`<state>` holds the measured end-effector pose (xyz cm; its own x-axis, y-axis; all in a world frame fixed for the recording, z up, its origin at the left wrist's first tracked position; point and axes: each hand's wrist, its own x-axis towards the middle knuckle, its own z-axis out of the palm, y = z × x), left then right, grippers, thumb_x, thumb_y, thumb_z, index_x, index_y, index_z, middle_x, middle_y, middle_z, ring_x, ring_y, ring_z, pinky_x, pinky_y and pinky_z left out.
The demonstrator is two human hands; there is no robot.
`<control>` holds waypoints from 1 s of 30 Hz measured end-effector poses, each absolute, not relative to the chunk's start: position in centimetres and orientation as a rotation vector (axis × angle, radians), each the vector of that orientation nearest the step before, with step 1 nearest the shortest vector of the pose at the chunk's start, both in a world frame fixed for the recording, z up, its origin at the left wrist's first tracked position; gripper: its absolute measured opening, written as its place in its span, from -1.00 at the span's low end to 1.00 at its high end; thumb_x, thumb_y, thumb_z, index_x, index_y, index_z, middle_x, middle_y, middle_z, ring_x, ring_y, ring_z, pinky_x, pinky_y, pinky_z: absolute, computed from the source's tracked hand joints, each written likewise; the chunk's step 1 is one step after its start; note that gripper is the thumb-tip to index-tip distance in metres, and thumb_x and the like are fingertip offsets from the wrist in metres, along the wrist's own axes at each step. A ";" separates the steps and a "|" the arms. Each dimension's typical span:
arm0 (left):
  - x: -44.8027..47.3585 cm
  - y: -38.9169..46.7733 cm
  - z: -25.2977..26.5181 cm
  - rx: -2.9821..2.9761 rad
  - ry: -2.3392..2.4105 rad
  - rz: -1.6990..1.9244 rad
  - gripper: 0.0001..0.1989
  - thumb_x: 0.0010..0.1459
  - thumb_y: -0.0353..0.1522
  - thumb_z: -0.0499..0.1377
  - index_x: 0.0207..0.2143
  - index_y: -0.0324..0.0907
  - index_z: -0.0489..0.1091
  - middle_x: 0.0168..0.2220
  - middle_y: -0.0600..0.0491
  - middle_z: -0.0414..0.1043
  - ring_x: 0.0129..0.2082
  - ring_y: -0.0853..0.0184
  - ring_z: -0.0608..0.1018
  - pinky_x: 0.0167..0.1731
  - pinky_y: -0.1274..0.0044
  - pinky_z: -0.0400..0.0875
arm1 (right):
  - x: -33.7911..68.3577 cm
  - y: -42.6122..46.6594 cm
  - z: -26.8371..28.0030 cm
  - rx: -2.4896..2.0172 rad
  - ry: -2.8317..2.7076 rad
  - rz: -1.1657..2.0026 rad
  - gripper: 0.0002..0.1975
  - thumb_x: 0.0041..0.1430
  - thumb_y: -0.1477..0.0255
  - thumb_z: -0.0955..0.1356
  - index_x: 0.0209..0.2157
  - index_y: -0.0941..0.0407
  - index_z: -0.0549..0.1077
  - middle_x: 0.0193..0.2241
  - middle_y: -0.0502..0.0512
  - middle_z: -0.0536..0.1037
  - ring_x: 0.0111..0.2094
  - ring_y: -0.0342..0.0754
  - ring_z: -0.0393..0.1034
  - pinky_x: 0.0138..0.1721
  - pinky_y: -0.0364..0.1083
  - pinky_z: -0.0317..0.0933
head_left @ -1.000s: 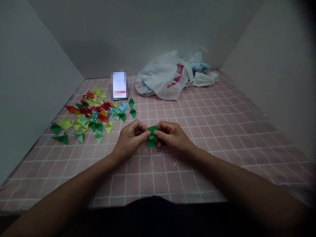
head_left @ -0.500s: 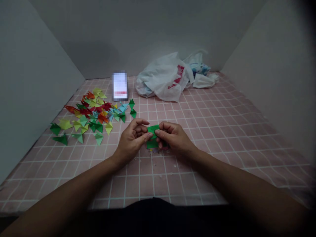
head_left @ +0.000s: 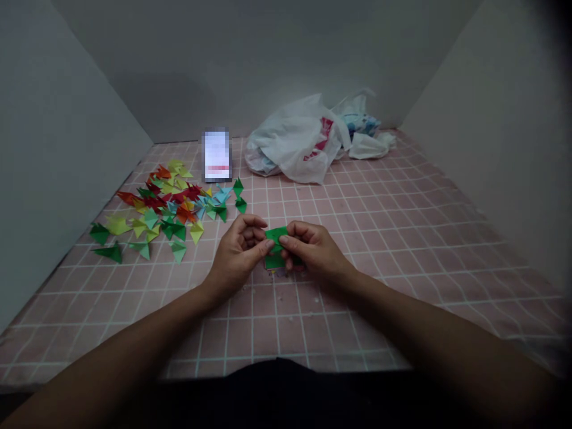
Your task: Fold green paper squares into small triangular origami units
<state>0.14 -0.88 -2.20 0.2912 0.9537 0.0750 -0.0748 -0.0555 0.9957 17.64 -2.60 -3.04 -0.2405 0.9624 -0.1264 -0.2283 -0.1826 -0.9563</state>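
Note:
Near the middle of the table, a small piece of green paper (head_left: 276, 233) is pinched between both hands. My left hand (head_left: 241, 247) closes on its left side, thumb on the front and fingers curled behind. My right hand (head_left: 315, 247) grips the right side between thumb and fingers. Just below it lies more green paper (head_left: 274, 262), on what looks like a small stack, partly covered by my right hand. Folds in the held paper are too small to make out.
Many folded paper pieces (head_left: 173, 228) in green, yellow, red, orange and blue lie spread at the left. A lit phone (head_left: 217, 155), blurred out, stands behind them. White plastic bags (head_left: 297, 140) rest against the back wall. A pink checked cloth (head_left: 402, 238) covers the table.
Both hands and the green paper have shifted very slightly left. The grip looks the same, and nothing else has visibly moved.

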 end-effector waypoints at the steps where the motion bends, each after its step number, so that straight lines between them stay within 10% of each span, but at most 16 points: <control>1: 0.2 -0.9 -2.2 1.328 0.911 1.076 -0.70 0.03 -0.40 0.35 -0.22 -0.15 0.30 -0.43 0.18 0.39 -0.43 0.45 0.49 -0.39 0.61 0.43 | 17.6 -2.6 -3.0 -1.016 -1.097 1.599 -0.67 0.09 0.25 0.48 -0.47 0.10 0.31 -0.59 -0.11 0.46 -0.66 -0.25 0.34 -0.65 -0.25 0.16; 30: 0.0 -0.9 -2.5 1.367 0.984 1.135 -0.84 0.04 -0.41 0.35 -0.32 -0.21 0.43 -0.41 0.13 0.46 -0.42 0.47 0.53 -0.38 0.64 0.45 | 17.7 -2.4 -3.1 -1.036 -1.097 1.596 -0.74 0.12 0.25 0.45 -0.46 0.12 0.41 -0.57 -0.05 0.51 -0.64 -0.23 0.37 -0.69 -0.28 0.07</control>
